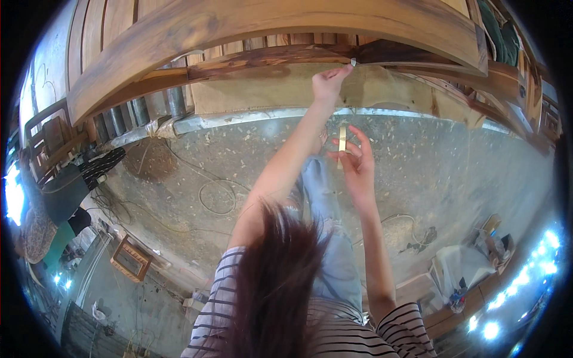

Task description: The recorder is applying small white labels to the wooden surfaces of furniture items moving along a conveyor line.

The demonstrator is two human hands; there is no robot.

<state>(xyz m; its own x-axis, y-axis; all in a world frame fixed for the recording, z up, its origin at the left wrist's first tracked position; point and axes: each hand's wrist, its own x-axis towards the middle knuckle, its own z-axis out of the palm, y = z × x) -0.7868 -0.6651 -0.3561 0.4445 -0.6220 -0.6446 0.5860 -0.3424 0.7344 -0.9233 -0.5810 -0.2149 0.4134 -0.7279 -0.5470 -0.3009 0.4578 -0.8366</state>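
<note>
My left hand (328, 85) reaches forward to the curved underside of a wooden furniture piece (268, 27). Its fingers pinch a small whitish piece (353, 61) against or close to a dark brown wooden rail (412, 52); I cannot tell if the piece touches the wood. Nearer to me and to the right, my right hand (357, 164) is raised over the floor. A narrow pale-yellow strip (342, 138) is held upright between its thumb and curled fingers. What the strip is made of does not show.
Plywood-like board (256, 89) stands below the rail. The concrete floor (256, 143) is littered with pale chips, and a thin cable (218, 197) loops across it. Far left sits another person (45, 209). A small wooden frame (131, 259) lies lower left; clutter (459, 265) stands lower right.
</note>
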